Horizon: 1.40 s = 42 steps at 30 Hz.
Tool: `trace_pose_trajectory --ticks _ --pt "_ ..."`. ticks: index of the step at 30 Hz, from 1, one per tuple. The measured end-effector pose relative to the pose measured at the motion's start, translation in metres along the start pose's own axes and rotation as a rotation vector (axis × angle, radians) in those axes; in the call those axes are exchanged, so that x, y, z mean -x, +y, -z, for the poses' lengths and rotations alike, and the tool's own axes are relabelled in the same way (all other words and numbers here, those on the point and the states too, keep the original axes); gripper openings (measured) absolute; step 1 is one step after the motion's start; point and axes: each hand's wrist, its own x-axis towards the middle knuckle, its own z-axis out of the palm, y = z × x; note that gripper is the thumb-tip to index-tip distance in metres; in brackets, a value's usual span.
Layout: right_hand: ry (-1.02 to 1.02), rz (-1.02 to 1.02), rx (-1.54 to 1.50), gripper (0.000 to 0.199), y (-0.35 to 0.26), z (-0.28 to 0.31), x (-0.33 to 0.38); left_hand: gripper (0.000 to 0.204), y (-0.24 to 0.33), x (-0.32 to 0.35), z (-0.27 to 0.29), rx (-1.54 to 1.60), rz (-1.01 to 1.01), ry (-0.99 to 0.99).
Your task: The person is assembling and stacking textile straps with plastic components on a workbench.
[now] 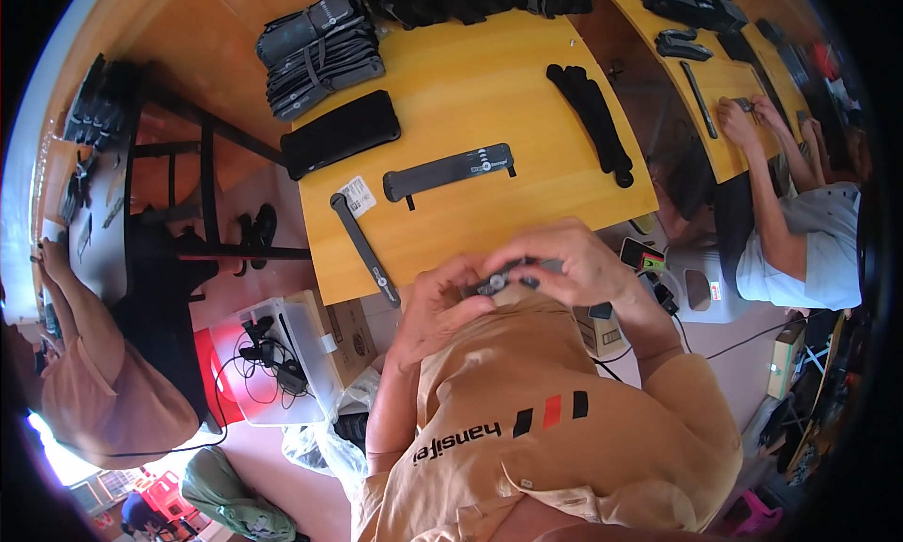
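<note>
Close to my body, at the table's front edge, both hands hold a short dark grey strap (496, 282) with a round light mark on it. My left hand (437, 307) pinches its left end between thumb and fingers. My right hand (571, 263) grips the other end, its fingers curled and hiding part of the piece. On the table (442, 241) in front of my left hand lies a narrow dark strap (365, 249) with rounded ends. Beyond my hands is a wider dark grey band (442, 174) with light printing and two small black tabs beneath it.
A small white label (357, 195) lies by the narrow strap. Behind it are a black padded pouch (340, 134) and a stack of bound dark bands (324, 67). Long black straps (591, 119) lie at right. Co-workers (785, 222) sit at both sides; a clear bin (273, 363) holds cables.
</note>
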Motion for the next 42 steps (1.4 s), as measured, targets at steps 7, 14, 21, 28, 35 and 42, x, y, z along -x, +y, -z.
trace_pose_trajectory --ticks 7,14,21,28,35,42 --pt "0.289 -0.474 -0.291 0.012 0.075 0.011 0.011 0.012 -0.036 -0.007 0.042 0.078 0.377 -0.17" --pt "0.415 -0.619 -0.407 0.006 0.12 0.003 -0.001 0.012 -0.068 -0.031 0.06 0.011 0.394 0.162" --pt "0.494 -0.552 -0.346 0.011 0.148 -0.002 -0.012 0.012 -0.082 -0.052 0.061 0.069 0.37 0.474" --pt "0.636 -0.526 -0.309 0.011 0.161 -0.005 -0.031 0.011 -0.092 -0.07 0.062 0.015 0.281 0.579" --pt "0.774 -0.41 -0.223 0.009 0.185 -0.009 -0.036 0.01 -0.097 -0.081 0.057 -0.104 0.269 0.648" --pt "0.778 -0.438 -0.201 0.009 0.18 -0.009 -0.038 0.012 -0.098 -0.083 0.061 -0.215 0.284 0.653"
